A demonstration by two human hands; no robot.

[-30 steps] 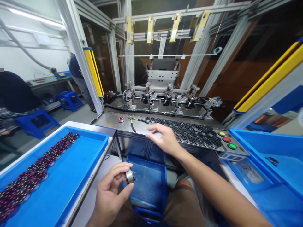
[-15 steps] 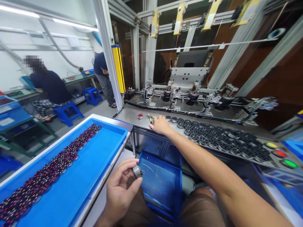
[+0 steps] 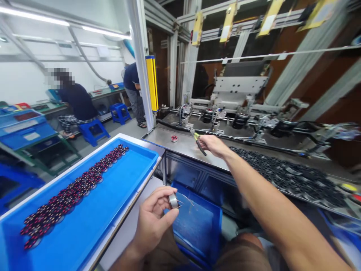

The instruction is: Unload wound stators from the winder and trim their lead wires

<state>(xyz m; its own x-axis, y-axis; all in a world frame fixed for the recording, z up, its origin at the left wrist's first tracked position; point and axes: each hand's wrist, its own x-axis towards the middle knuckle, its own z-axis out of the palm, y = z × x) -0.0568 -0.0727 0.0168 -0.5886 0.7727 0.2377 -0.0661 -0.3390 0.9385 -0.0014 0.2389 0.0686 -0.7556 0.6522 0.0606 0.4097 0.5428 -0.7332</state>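
Between the thumb and fingers of my left hand (image 3: 156,218) is a motor stator (image 3: 173,201), a small metal ring with thin wire ends sticking out to the right. My right hand (image 3: 213,145) grips a pair of cutting pliers (image 3: 200,143) with green and black handles, raised just over the metal bench (image 3: 160,140). A single red-wound stator (image 3: 174,139) lies on the bench to the left of the pliers. Many dark stators (image 3: 270,169) are packed along the bench on the right, partly behind my right forearm.
A blue tray (image 3: 124,180) at the left carries rows of red and black wound stators (image 3: 76,192). Below my hands sits a blue bin (image 3: 194,226) with wire scraps. Winding machinery (image 3: 239,94) stands behind the bench. Two people (image 3: 77,99) are at the far left.
My right hand has lifted the pliers off the bench. My left hand still holds the stator, now slightly turned. The view has swung a little to the left.
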